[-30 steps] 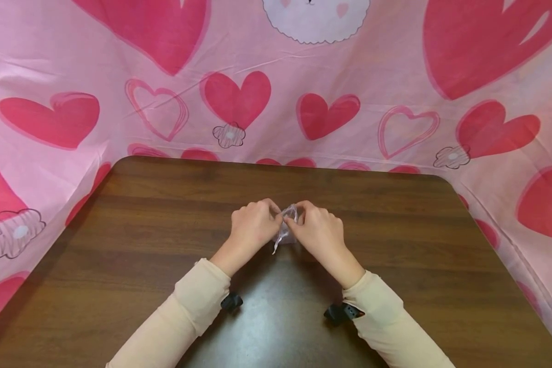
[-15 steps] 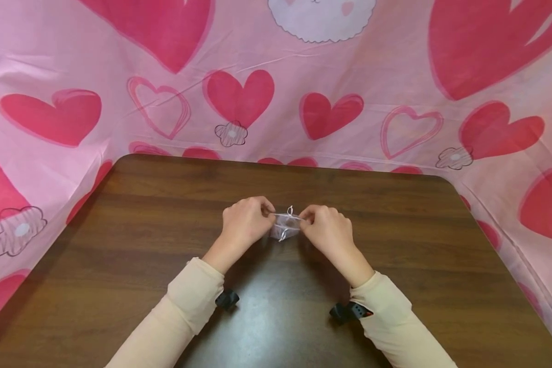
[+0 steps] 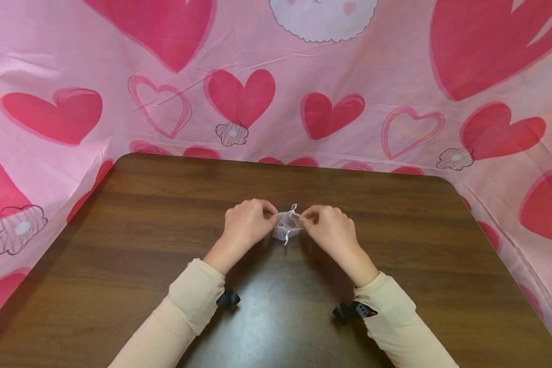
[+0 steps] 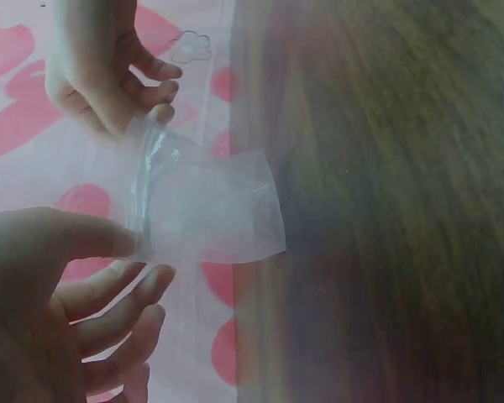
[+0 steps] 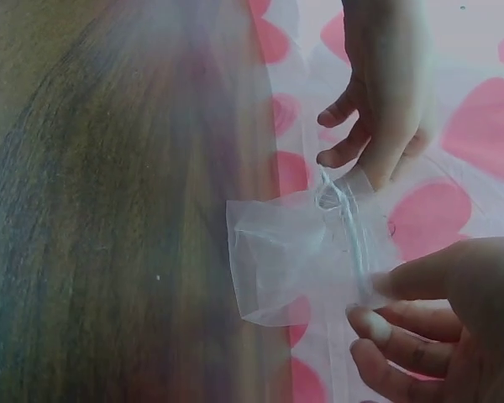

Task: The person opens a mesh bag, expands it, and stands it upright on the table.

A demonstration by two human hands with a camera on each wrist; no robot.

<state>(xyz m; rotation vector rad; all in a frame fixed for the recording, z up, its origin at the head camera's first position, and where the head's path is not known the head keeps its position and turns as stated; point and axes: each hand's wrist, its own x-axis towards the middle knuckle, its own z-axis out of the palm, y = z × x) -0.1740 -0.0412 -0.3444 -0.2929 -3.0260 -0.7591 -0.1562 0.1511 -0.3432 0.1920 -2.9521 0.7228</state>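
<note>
Between the two hands hangs a small sheer white drawstring pouch (image 3: 285, 232), its mouth spread apart. My left hand (image 3: 248, 222) pinches the left side of the mouth between thumb and index finger; the other fingers curve below, as the left wrist view shows. My right hand (image 3: 331, 227) pinches the opposite side in the same way. Thin white drawstrings (image 3: 287, 237) stick out at the near and far sides of the rim. In the right wrist view the pouch body (image 5: 277, 256) is see-through, and nothing shows inside it.
A dark wood-grain table (image 3: 165, 204) with rounded far corners lies beneath the hands. Pink cloth with red hearts (image 3: 239, 97) hangs behind it and along both sides. A black strap (image 3: 230, 300) shows at the left wrist, another strap (image 3: 349, 312) at the right.
The hands have moved apart, spreading the pouch from a bunched shape to a mouth stretched wide. Over the last half second the mouth has opened rounder, and the hands shifted slightly right.
</note>
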